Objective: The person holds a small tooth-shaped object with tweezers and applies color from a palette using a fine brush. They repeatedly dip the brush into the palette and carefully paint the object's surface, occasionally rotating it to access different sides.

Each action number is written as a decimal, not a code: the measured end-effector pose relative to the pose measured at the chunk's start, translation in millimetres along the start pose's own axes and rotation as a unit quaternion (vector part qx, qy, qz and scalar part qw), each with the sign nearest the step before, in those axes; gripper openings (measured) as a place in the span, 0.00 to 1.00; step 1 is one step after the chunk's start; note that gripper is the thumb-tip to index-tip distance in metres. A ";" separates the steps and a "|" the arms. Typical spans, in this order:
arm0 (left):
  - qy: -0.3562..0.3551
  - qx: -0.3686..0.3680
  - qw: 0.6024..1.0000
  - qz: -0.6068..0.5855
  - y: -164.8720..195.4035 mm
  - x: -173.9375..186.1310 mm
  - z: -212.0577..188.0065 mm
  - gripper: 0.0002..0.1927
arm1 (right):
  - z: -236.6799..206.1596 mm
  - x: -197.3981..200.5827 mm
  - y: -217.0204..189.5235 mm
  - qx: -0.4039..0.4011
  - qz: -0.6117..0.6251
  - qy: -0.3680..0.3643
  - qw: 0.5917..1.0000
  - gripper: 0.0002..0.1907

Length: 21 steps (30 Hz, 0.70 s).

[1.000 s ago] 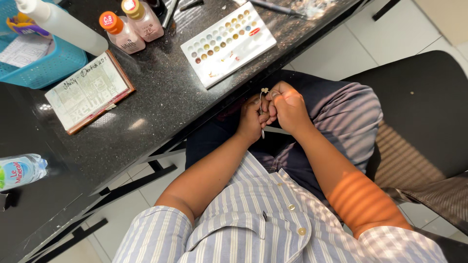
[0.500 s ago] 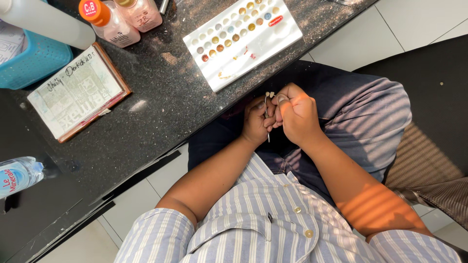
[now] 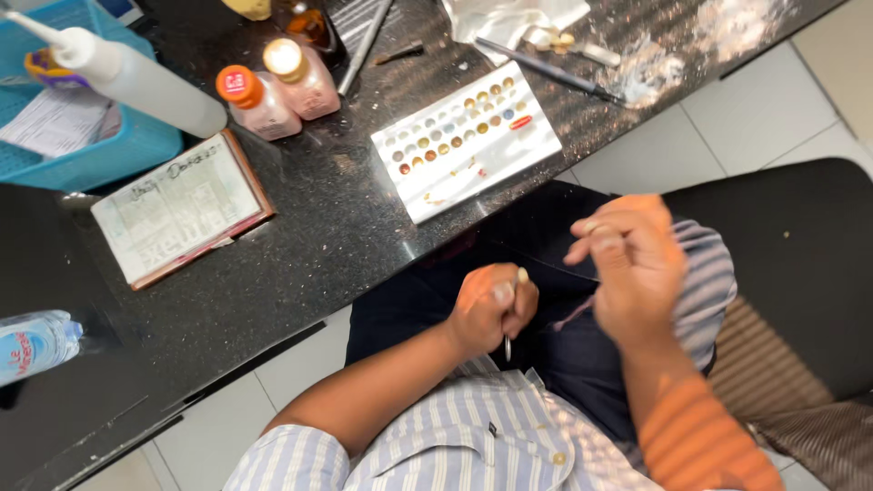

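I sit at a black speckled counter [image 3: 309, 245] with both hands over my lap. My left hand [image 3: 486, 309] is closed around a thin metal tool [image 3: 509, 341] that stands roughly upright, with a small pale tip [image 3: 523, 274] above my fingers. My right hand [image 3: 627, 264] is blurred and raised to the right of it, apart from the tool, its fingers loosely spread with nothing seen in them. On the counter just beyond my hands lies a white tray [image 3: 473, 173] with rows of small round coloured samples.
Two pink bottles [image 3: 273, 91], a white squeeze bottle [image 3: 136, 82], a blue basket [image 3: 91, 145], an open notebook [image 3: 177, 214], loose metal tools [image 3: 546, 68] and white tissue [image 3: 509, 18] sit on the counter. A water bottle [image 3: 32, 345] lies at the left. A black chair [image 3: 782, 273] is under me.
Both hands were pressed together on the tool. My right hand has since let go and swung off to the right, while my left hand keeps the tool.
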<state>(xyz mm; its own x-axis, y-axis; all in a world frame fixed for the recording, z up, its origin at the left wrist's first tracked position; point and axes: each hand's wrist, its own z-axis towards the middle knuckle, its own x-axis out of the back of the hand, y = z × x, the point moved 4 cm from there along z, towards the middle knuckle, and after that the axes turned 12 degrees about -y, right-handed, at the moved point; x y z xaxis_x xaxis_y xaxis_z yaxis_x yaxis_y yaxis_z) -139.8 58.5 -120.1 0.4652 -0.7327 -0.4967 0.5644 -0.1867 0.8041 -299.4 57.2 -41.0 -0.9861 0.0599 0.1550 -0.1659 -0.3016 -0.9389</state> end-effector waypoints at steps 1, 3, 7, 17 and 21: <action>-0.029 0.001 0.999 0.032 17.2 -8.0 -4.0 0.24 | 8.0 10.6 -18.4 0.023 -0.114 0.000 0.993 0.08; -0.041 -0.023 0.999 0.021 48.0 -16.3 -5.8 0.23 | 41.3 21.4 -39.4 0.054 -0.310 -0.069 0.947 0.04; -0.022 -0.017 0.987 0.160 97.4 -11.7 -6.5 0.23 | 138.5 -11.0 -57.7 0.231 -0.494 -0.193 0.816 0.05; -0.002 -0.004 0.996 0.085 153.6 -11.3 -19.4 0.20 | 229.3 -59.9 -50.3 0.090 -0.566 -0.344 0.744 0.12; -0.048 0.037 0.995 0.083 164.1 6.8 -7.7 0.21 | 229.2 7.7 -13.4 -0.146 -0.641 -0.358 0.663 0.16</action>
<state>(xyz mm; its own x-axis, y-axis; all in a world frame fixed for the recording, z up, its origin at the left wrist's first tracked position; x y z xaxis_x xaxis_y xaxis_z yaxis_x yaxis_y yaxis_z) -38.8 28.0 5.9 0.4789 -0.8157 -0.3244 0.4324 -0.1025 0.8958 -306.9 -156.4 43.2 0.1944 -0.4094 0.8914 -0.9664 -0.2356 0.1026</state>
